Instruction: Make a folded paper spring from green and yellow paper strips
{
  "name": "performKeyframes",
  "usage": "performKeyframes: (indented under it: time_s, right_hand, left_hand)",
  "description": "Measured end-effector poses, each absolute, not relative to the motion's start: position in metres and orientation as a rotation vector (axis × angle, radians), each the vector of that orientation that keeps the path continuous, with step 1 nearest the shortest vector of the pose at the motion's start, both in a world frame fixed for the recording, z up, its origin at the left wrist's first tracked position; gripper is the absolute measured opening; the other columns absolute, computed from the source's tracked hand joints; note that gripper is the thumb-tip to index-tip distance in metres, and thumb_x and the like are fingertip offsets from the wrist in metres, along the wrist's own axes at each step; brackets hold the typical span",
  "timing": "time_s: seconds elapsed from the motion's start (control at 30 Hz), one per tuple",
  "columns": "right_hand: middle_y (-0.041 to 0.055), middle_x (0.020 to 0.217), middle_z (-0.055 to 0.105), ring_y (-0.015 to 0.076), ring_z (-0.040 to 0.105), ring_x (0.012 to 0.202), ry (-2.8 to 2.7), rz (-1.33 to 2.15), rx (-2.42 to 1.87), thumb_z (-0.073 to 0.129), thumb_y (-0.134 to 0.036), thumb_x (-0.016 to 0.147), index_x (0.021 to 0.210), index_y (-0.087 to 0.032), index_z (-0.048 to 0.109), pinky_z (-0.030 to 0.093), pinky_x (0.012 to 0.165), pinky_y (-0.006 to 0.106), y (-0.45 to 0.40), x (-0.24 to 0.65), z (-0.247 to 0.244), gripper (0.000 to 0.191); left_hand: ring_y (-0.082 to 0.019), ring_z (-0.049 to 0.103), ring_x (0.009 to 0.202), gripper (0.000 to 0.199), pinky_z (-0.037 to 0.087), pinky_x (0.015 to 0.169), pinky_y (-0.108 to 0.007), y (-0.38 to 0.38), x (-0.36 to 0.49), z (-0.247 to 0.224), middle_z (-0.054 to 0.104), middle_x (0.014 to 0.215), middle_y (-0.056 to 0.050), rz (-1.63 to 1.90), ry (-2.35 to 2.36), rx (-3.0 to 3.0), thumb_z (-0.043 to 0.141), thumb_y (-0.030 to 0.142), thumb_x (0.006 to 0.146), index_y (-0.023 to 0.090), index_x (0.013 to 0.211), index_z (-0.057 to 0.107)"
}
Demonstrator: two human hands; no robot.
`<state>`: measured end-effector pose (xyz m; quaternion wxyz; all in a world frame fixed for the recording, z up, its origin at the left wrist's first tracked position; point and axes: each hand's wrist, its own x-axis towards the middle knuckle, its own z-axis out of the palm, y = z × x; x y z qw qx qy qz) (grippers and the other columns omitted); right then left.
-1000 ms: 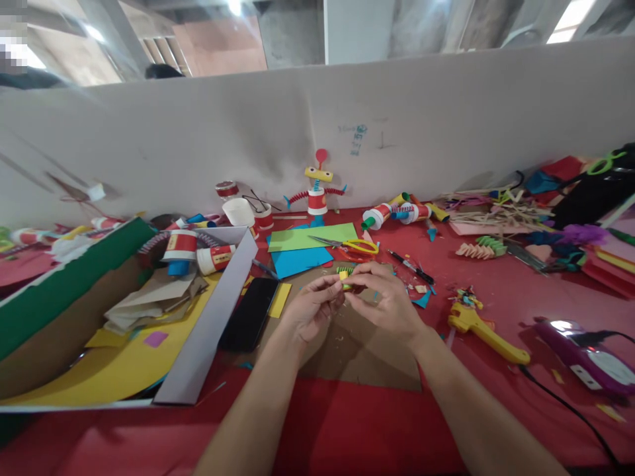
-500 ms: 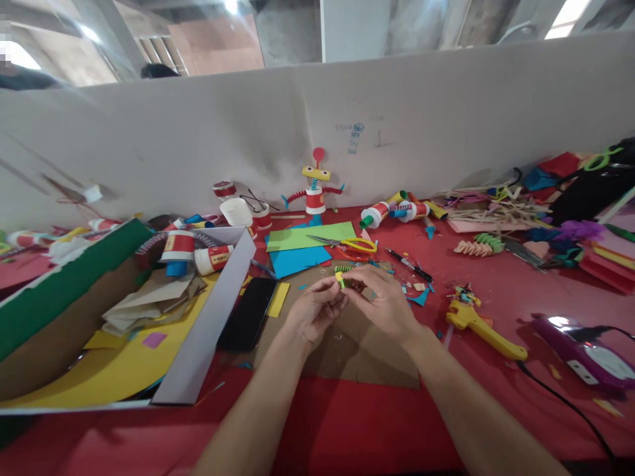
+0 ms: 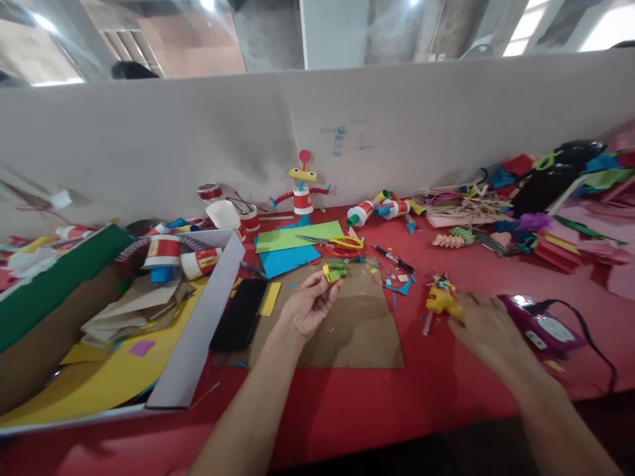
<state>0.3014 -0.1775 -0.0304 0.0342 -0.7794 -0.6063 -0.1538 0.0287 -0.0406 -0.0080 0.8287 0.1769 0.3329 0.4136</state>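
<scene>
Between the fingertips of my left hand is a small folded paper piece, green and accordion-pleated with a yellow end. It is held above a brown cardboard sheet. Over to the right, my right hand, somewhat blurred, closes around the handle of a yellow hot glue gun, which lies on the red table. The handle is hidden beneath the hand. Yellow-handled scissors rest on green paper and blue paper beyond my left hand.
An open box with paper and cup figures stands left, beside a black phone. A cup robot figure stands against the partition. A pen and scraps lie mid-table; a purple device with a cable sits right.
My right hand has left the green pleated paper and moved right to the glue gun. My left hand keeps the paper piece. The view has turned slightly right.
</scene>
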Motion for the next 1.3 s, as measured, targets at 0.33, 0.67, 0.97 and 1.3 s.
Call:
performKeyframes:
  time_s: [0.33, 0.67, 0.97, 1.3]
  right_hand:
    - [0.0183, 0.090, 0.060, 0.0272, 0.058, 0.081, -1.708, -0.256, -2.615, 0.052, -0.015, 0.070, 0.096, -0.007, 0.055, 0.042, 0.065, 0.033, -0.165, 0.300, -0.040, 0.028]
    - [0.0063, 0.069, 0.061, 0.0200, 0.057, 0.061, -1.421, 0.188, -1.977, 0.044, -0.037, 0.084, 0.085, -0.017, 0.058, 0.045, 0.051, 0.030, -0.184, 0.268, -0.004, 0.024]
    - [0.0046, 0.075, 0.061, 0.0158, 0.058, 0.067, -1.361, 0.809, -1.395, 0.045, -0.042, 0.087, 0.092, -0.019, 0.059, 0.049, 0.057, 0.025, -0.178, 0.189, 0.011, 0.028]
    - [0.0000, 0.062, 0.052, 0.0116, 0.045, 0.053, -1.410, 0.777, -1.379, 0.044, -0.041, 0.087, 0.080, -0.019, 0.058, 0.040, 0.046, 0.022, -0.171, 0.181, 0.008, 0.027]
  left_hand:
    - [-0.010, 0.065, 0.060, 0.019, 0.052, 0.053, -0.013, -0.033, 0.028, -0.011, 0.064, 0.065, -0.003, 0.888, 0.742, 0.396, 0.050, -0.003, 0.077, 0.014, 0.076, 0.060]
    - [-0.010, 0.066, 0.064, 0.020, 0.053, 0.056, -0.013, -0.037, 0.029, -0.014, 0.066, 0.069, -0.005, 0.917, 0.686, 0.405, 0.048, -0.003, 0.078, 0.012, 0.076, 0.061]
    - [-0.008, 0.063, 0.060, 0.016, 0.052, 0.057, -0.012, -0.040, 0.030, -0.012, 0.063, 0.068, -0.004, 0.915, 0.672, 0.430, 0.053, -0.002, 0.075, 0.012, 0.077, 0.062]
    - [-0.007, 0.062, 0.058, 0.017, 0.052, 0.057, -0.014, -0.041, 0.030, -0.011, 0.063, 0.069, -0.003, 0.925, 0.639, 0.437, 0.052, -0.002, 0.076, 0.011, 0.077, 0.064]
